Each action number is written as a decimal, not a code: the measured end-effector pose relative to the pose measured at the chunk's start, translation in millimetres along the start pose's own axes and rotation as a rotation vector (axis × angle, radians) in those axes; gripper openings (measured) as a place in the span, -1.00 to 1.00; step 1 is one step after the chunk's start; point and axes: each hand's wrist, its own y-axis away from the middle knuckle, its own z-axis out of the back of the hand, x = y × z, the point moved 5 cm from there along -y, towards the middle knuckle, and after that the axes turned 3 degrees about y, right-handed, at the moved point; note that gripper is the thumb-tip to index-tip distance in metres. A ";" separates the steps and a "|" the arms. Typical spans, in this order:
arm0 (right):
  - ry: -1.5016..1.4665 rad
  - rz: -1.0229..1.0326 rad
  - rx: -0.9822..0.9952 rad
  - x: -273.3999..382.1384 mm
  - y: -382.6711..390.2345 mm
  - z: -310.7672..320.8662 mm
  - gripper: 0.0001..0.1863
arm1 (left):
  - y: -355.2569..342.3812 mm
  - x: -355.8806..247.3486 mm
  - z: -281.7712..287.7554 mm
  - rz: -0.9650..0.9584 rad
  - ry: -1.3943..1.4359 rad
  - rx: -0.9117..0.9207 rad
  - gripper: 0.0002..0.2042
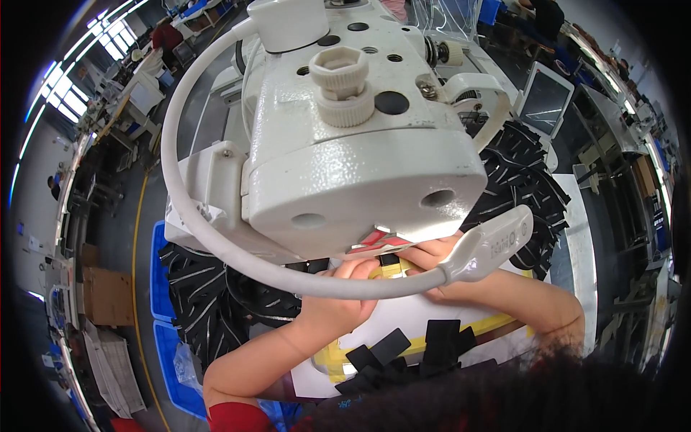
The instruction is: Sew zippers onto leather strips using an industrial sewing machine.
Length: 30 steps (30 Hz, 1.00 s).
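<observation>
A white sewing machine head (360,173) fills the middle and hides part of the work under it. Below its front edge my left hand (337,302) is closed, its fingers curled and bunched. Across from it, my right hand (432,259) has its fingers bent together, partly covered by a white lamp on a cable (497,241). Between the fingertips of both hands sits a small black piece (389,259) beside yellow tape (392,272) on the work surface. What each hand grips is mostly hidden.
Several flat black rectangles (391,346) lie loose on the table's near side. Bundles of black strips with silvery lines lie left (205,309) and right (525,194) of the machine. Blue bins (164,281) stand at left. A tablet-like screen (545,99) is behind right. Other people sit far off.
</observation>
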 end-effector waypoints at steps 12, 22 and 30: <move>0.064 0.026 -0.078 8.2 5.2 -15.9 -0.64 | -5.9 -8.5 -1.4 -0.033 -0.037 0.050 -0.64; -0.126 -0.030 -0.135 -7.8 9.1 -9.0 -0.76 | -7.0 -7.5 -6.9 -0.072 0.022 0.202 -0.52; -0.040 0.021 -0.188 -2.9 2.3 -7.8 -0.69 | -10.8 -9.2 -6.8 -0.068 -0.002 0.185 -0.55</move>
